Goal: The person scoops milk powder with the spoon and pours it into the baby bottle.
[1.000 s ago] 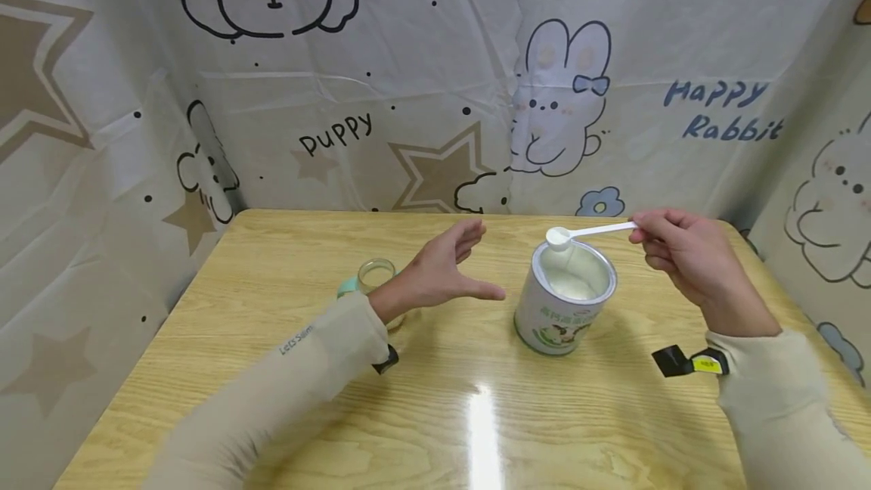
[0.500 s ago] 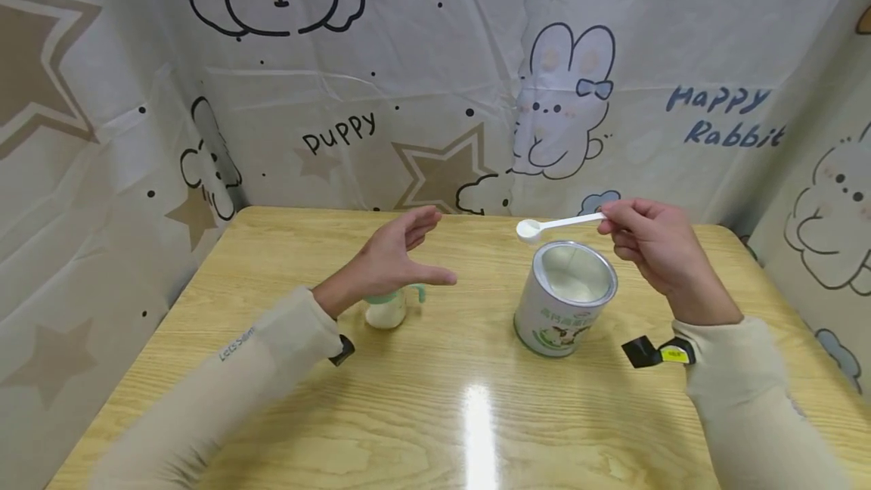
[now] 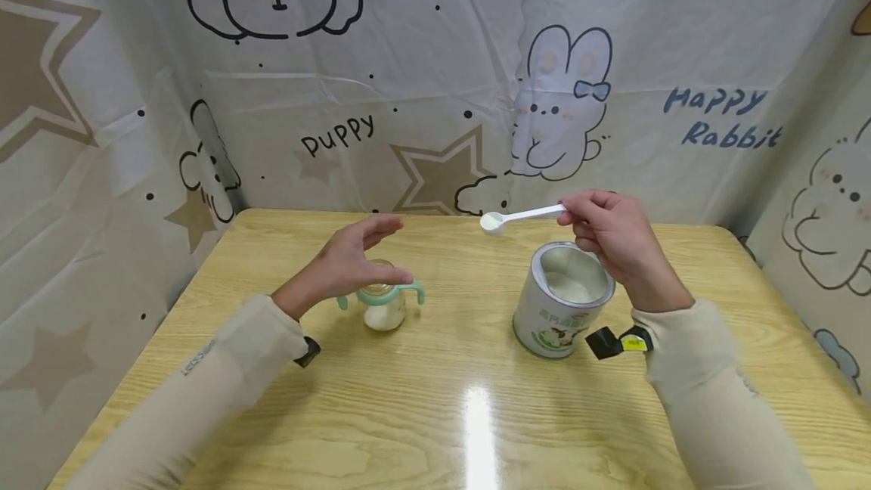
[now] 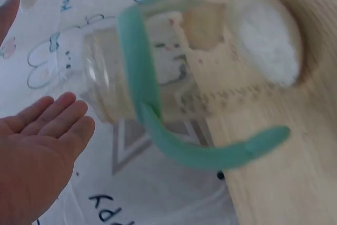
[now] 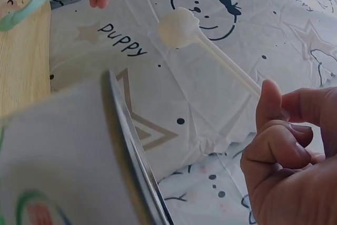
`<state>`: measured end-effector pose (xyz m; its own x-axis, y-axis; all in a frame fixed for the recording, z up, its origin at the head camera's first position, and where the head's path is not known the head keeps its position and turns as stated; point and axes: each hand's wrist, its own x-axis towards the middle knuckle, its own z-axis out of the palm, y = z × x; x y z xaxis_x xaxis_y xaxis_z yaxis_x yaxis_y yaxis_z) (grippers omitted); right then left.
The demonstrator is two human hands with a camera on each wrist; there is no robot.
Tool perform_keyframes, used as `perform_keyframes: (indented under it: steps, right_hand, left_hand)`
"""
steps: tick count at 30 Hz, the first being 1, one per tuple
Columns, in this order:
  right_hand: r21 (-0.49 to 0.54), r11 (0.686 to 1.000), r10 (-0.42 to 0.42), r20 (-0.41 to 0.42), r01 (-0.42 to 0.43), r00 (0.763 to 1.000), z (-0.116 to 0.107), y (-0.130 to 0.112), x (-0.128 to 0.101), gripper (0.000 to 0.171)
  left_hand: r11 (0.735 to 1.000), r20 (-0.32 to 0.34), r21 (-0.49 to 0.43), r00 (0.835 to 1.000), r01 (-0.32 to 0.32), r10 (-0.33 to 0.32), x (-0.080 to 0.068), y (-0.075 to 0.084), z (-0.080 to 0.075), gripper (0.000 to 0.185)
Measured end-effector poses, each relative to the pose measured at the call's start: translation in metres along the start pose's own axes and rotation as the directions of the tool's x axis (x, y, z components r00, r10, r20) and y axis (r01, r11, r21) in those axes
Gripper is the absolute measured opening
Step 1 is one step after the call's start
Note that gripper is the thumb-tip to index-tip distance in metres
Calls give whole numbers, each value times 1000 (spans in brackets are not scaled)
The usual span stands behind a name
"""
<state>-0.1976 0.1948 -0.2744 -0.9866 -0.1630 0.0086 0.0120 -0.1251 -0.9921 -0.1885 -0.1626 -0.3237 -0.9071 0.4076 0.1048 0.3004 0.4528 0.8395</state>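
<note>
We are working at a wooden table (image 3: 272,414) with a cartoon-printed cloth (image 3: 435,74) hanging behind it. Near the right of the table the open tin (image 3: 563,301) is standing upright, powder showing inside. Left of it, well apart, the small clear bottle (image 3: 382,303) with mint-green handles is standing open-mouthed, and a layer of white powder is already lying in its bottom, plainly seen in the left wrist view (image 4: 266,40).

Our left hand (image 3: 350,259) is hovering just over and behind the bottle, fingers relaxed and spread, gripping nothing. Our right hand (image 3: 612,237) is pinching the handle of the white scoop (image 3: 520,216) between thumb and curled fingers, carrying it in the air between tin and bottle, its bowl pointing toward the bottle.

We judge that the work is partway along: a scoop is loaded and clear of the tin, but it is not yet over the bottle's mouth, and tipping it in is left.

The scoop looks slim and long-handled, its small round bowl (image 5: 179,27) filled with pale powder.
</note>
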Motion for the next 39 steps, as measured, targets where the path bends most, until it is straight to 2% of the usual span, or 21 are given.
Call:
perform_keyframes:
  steps: [11, 21, 25, 30, 39]
  right_hand:
    - [-5, 1000, 5, 18, -5, 1000, 20, 5, 5, 21]
    - [-35, 999, 28, 14, -27, 1000, 40, 6, 12, 19]
    - [-40, 999, 24, 23, -23, 999, 49, 11, 14, 20]
    - [-61, 998, 12, 42, -10, 999, 61, 15, 19, 17]
    - [-104, 994, 51, 42, -47, 998, 82, 25, 21, 10]
  left_hand:
    - [999, 23, 30, 999, 41, -42, -12, -29, -6, 88]
    - [999, 52, 41, 998, 34, -36, -18, -43, -3, 88]
    - [996, 56, 73, 997, 51, -55, -19, -47, 1, 88]
    - [993, 39, 91, 996, 74, -78, -20, -52, 1, 87]
    - [999, -10, 15, 999, 46, -46, -19, -66, 8, 71]
